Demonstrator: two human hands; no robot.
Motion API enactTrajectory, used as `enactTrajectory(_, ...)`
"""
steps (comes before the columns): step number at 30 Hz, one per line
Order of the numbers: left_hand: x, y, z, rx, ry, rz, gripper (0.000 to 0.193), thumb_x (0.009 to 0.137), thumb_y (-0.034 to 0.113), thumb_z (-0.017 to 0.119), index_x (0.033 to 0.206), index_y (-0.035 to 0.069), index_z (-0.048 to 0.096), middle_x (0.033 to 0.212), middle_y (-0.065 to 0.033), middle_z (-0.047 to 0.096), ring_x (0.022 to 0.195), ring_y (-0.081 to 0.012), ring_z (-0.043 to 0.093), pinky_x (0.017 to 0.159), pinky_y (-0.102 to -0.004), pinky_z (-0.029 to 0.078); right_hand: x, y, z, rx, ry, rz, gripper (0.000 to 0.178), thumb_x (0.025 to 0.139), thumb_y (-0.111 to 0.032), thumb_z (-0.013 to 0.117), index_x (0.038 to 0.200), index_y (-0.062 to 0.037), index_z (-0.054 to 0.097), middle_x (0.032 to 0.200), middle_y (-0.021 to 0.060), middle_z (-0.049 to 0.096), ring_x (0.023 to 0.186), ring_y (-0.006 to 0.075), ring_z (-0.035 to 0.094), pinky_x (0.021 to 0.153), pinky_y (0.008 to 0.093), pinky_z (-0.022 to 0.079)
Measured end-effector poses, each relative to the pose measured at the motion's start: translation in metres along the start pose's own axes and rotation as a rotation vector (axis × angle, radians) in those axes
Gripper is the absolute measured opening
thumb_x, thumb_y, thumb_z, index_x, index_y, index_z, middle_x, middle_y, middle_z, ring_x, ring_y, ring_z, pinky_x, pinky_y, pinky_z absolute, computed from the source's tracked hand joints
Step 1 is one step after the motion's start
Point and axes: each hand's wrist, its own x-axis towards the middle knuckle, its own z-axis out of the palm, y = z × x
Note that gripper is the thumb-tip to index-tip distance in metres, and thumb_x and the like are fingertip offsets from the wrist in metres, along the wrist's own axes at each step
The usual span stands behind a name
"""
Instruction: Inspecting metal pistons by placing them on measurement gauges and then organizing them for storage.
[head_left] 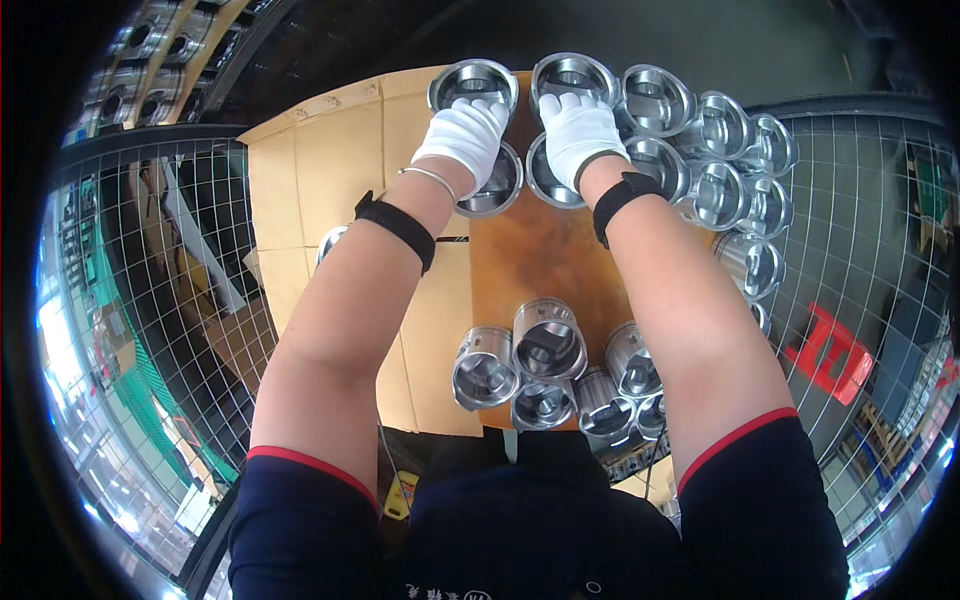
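Both of my hands wear white gloves and reach to the far edge of the table. My left hand (465, 138) has its fingers hooked over the near rim of a silver engine piston (474, 72), whose hollow end faces up. In the same way, my right hand (582, 138) grips the near rim of a second piston (575, 66) to the right. Under my left wrist stands another piston (497, 190), and one more piston (545, 175) is partly hidden by my right hand. My thumbs are hidden.
Several pistons (720, 195) stand in rows along the right edge. More pistons (549, 345) cluster at the near edge. Brown cardboard (340, 150) covers the table's left part, beside a brown surface (550, 255). Wire mesh fencing (840, 200) flanks both sides; a red plastic object (830, 355) lies beyond it.
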Motion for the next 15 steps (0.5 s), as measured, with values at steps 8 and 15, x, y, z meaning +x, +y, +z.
enactTrajectory(8, 0.0093, 0.0092, 0.0069, -0.003, 0.05, -0.051, 0.031, 0.087, 0.009, 0.056, 0.117, 0.003, 0.052, 0.102, -0.0133, 0.064, 0.092, -0.0259, 0.065, 0.074, -0.0352, 0.056, 0.0003, -0.0007, -0.0022, -0.032, -0.023, 0.007, 0.03, 0.092, -0.017, 0.052, 0.12, -0.0069, 0.056, 0.116, 0.0177, 0.063, 0.11, 0.033, 0.061, 0.095, 0.0459, 0.048)
enactTrajectory(15, 0.0053, 0.0004, 0.0102, 0.058, 0.078, 0.003, 0.035, 0.085, 0.01, 0.06, 0.118, 0.002, 0.052, 0.104, -0.0133, 0.064, 0.092, -0.0241, 0.065, 0.072, -0.0329, 0.055, -0.0015, -0.0073, -0.0021, -0.063, -0.067, 0.012, 0.03, 0.092, -0.016, 0.05, 0.12, -0.0072, 0.055, 0.119, 0.0186, 0.062, 0.115, 0.0337, 0.059, 0.097, 0.046, 0.048)
